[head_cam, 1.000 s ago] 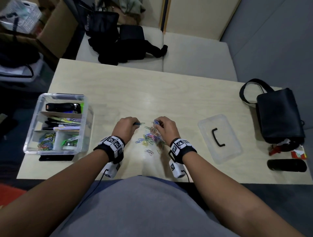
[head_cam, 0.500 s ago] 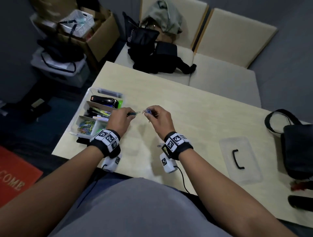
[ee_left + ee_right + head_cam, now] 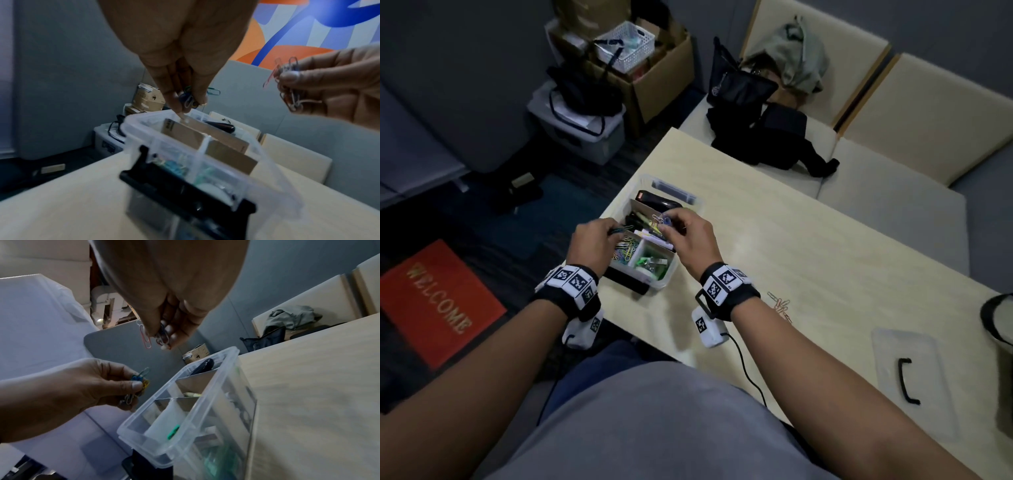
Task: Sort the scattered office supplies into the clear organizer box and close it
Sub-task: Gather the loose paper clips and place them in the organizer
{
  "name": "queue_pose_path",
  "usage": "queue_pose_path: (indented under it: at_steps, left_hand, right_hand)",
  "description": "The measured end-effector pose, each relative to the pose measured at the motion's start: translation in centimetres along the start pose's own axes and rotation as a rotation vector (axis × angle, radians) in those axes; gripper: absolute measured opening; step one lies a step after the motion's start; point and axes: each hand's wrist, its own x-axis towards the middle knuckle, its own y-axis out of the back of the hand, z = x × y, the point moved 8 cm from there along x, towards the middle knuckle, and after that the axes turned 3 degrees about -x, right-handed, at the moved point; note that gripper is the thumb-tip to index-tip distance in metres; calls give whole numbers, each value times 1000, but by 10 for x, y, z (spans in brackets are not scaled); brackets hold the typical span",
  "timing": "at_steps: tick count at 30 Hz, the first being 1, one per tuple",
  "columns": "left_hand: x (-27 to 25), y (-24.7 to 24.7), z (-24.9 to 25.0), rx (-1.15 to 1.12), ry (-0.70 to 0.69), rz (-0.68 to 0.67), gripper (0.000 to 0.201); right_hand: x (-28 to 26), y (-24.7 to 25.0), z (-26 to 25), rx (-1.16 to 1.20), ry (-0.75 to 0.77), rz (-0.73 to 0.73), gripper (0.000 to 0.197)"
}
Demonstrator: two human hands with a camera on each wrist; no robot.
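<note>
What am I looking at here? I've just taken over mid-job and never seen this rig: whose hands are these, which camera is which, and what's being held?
There is no machine: a person works with bare hands and wears three cameras. The wide picture comes from the head, looking down at the table. The other two come from cameras strapped under each wrist, looking along the hand.

The left hand pinches a small bunch of coloured paper clips in its fingers. The right hand pinches another bunch. Both hover over the clear organizer box, which stands open near the table's left edge. Its compartments already hold clips, pens and a black item I cannot identify.

A few loose clips lie on the table by the right wrist. The clear lid, with a black handle, lies further right, so the box is not yet closed.
</note>
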Motion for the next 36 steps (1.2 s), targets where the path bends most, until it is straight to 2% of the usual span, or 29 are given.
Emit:
queue_pose_path:
  at_steps: [8, 12, 16, 19, 23, 25, 31, 36]
  left_hand:
    - [6, -26, -1, 269, -14, -180, 14]
    - [8, -41, 4, 295, -24, -285, 12]
    - [16, -45, 0, 244, -41, -342, 23]
    - [24, -31, -3, 180, -28, -301, 26]
    - [35, 0, -6, 138, -3, -85, 19]
    - [37, 8, -10, 138, -7, -23, 17]
    - [38, 6, -27, 165, 34, -64, 23]
    - [40, 7, -31, 154, 40, -85, 19]
  right_hand:
    - [14, -27, -6, -36, 11, -32, 14]
    - [17, -30, 0, -50, -12, -25, 13]
    - [21, -30, 2, -59, -22, -21, 13]
    - [25, -35, 1, -54, -25, -22, 12]
    - [30, -47, -4, -79, -20, -34, 13]
    - [31, -55, -6, -93, -31, -56, 15]
    - [28, -88, -1, -160, -102, -168, 16]
    - [28, -119, 11, -336, -180, -275, 5]
